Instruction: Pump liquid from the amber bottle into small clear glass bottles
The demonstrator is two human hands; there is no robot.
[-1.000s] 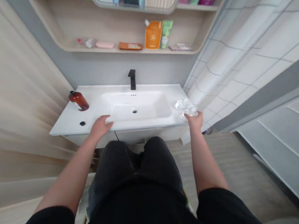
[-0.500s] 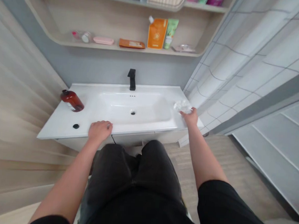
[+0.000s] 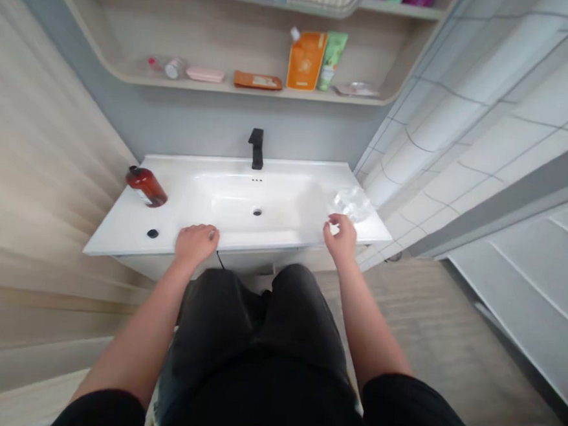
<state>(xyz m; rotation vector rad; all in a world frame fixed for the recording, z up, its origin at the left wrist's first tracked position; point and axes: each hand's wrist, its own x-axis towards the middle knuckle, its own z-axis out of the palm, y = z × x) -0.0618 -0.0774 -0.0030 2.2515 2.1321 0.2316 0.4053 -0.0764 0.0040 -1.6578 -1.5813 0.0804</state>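
A white washbasin (image 3: 132,218) with a black tap (image 3: 256,147) stands in front of me. My left hand (image 3: 195,241) rests on its front edge with the fingers curled under, and I see nothing in it. My right hand (image 3: 341,237) hovers over the right front rim with loosely spread fingers, holding nothing. Just beyond it a crumpled clear wrapper (image 3: 350,203) lies on the right side of the counter, a little apart from the fingertips.
A brown bottle (image 3: 146,186) lies at the counter's left, with a small black cap (image 3: 153,233) nearer the front. The shelf (image 3: 253,91) above holds an orange pouch (image 3: 306,59), a green tube and small items. A tiled wall stands on the right.
My right hand has let go of the clear wrapper, which stays on the counter, and drawn back towards the left and front. The left hand's fingers have curled on the basin edge.
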